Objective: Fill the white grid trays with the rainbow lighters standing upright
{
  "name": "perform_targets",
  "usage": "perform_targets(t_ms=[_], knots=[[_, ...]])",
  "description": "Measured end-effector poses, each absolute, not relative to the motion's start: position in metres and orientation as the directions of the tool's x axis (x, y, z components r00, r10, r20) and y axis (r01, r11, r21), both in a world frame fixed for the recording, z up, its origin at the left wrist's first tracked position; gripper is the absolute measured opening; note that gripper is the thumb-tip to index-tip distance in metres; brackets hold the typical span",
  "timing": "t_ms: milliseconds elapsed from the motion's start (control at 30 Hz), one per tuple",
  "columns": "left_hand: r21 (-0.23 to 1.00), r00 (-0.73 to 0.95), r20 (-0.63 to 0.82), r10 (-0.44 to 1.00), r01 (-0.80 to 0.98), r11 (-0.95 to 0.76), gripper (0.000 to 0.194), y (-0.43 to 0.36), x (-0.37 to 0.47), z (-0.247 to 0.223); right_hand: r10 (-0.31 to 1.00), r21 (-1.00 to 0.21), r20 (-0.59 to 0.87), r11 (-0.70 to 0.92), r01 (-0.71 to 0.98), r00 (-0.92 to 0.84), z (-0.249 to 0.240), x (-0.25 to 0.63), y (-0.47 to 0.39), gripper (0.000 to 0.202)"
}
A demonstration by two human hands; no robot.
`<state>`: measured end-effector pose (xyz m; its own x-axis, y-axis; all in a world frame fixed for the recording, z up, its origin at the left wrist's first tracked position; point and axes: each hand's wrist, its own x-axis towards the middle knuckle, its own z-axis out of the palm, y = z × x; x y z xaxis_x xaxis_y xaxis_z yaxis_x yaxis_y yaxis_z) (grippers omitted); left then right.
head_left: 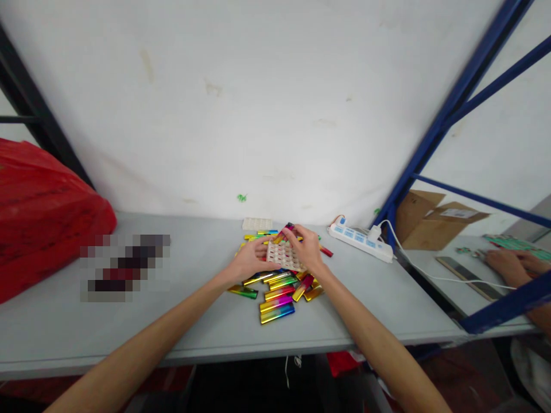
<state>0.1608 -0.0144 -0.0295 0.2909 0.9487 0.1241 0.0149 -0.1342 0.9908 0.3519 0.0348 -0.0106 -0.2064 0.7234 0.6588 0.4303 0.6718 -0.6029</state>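
Observation:
A white gridded tray [280,256] is held tilted above a pile of shiny rainbow-coloured lighters [278,287] on the grey table [172,310]. My left hand [249,259] grips the tray's left edge. My right hand [306,246] is over the tray's far right side, fingers pinching one multicoloured lighter [284,231] at the tray's top edge. Several lighters lie loose in front of and behind the tray. A second white tray [257,223] lies flat farther back by the wall.
A red plastic bag [38,212] fills the table's left end. A white power strip [359,241] with a plug and cable lies at the right. Blue shelf posts [434,143] divide off a neighbouring bench, where another person's hand [512,265] works beside a cardboard box [430,221].

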Motion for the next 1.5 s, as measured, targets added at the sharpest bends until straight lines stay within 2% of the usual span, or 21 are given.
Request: perform_targets(t_ms=[133, 333, 600, 733, 900, 1000, 1067, 1200, 1300, 1400, 1500], knots=[[0.994, 0.295, 0.088, 0.951, 0.037, -0.103, 0.093, -0.014, 0.161, -0.029, 0.749, -0.643, 0.614, 0.658, 0.393, -0.249, -0.013, 0.352, 0.039, 0.044], [0.991, 0.315, 0.107, 0.943, 0.044, -0.127, 0.089, -0.01, 0.158, -0.028, 0.771, -0.678, 0.612, 0.625, 0.385, -0.175, -0.01, 0.347, 0.039, 0.041], [0.987, 0.287, 0.122, 0.95, 0.063, -0.146, 0.084, -0.012, 0.161, -0.027, 0.794, -0.707, 0.574, 0.604, 0.368, -0.199, -0.012, 0.346, 0.039, 0.041], [0.993, 0.253, 0.104, 0.962, 0.021, -0.113, 0.088, -0.012, 0.162, -0.028, 0.763, -0.651, 0.579, 0.644, 0.402, -0.287, -0.015, 0.343, 0.042, 0.041], [0.994, 0.218, 0.106, 0.97, -0.017, -0.105, 0.088, -0.01, 0.16, -0.026, 0.63, -0.462, 0.618, 0.775, 0.431, -0.471, -0.019, 0.348, 0.05, 0.039], [0.994, 0.151, 0.11, 0.982, -0.039, -0.105, 0.08, -0.009, 0.157, -0.02, 0.643, -0.421, 0.661, 0.745, 0.518, -0.387, -0.019, 0.365, 0.063, 0.041], [0.995, 0.088, 0.097, 0.991, -0.04, -0.094, 0.077, -0.009, 0.153, -0.017, 0.695, -0.391, 0.659, 0.644, 0.658, -0.289, -0.02, 0.385, 0.074, 0.04], [0.997, 0.053, 0.077, 0.996, -0.033, -0.075, 0.076, -0.008, 0.148, -0.017, 0.853, -0.311, 0.506, 0.317, 0.896, -0.127, -0.028, 0.431, 0.091, 0.027], [0.997, 0.053, 0.076, 0.996, -0.021, -0.075, 0.077, -0.006, 0.147, -0.021, 0.957, -0.301, 0.29, 0.121, 0.946, -0.03, -0.037, 0.456, 0.096, 0.041], [0.996, 0.031, 0.084, 0.996, 0.02, -0.085, 0.079, -0.004, 0.145, -0.023, 0.98, -0.338, 0.176, 0.153, 0.928, -0.098, -0.041, 0.468, 0.101, 0.041], [0.994, 0.004, 0.093, 0.996, 0.057, -0.093, 0.082, -0.004, 0.143, -0.021, 0.96, -0.38, 0.178, 0.27, 0.885, -0.217, -0.04, 0.471, 0.105, 0.027]])
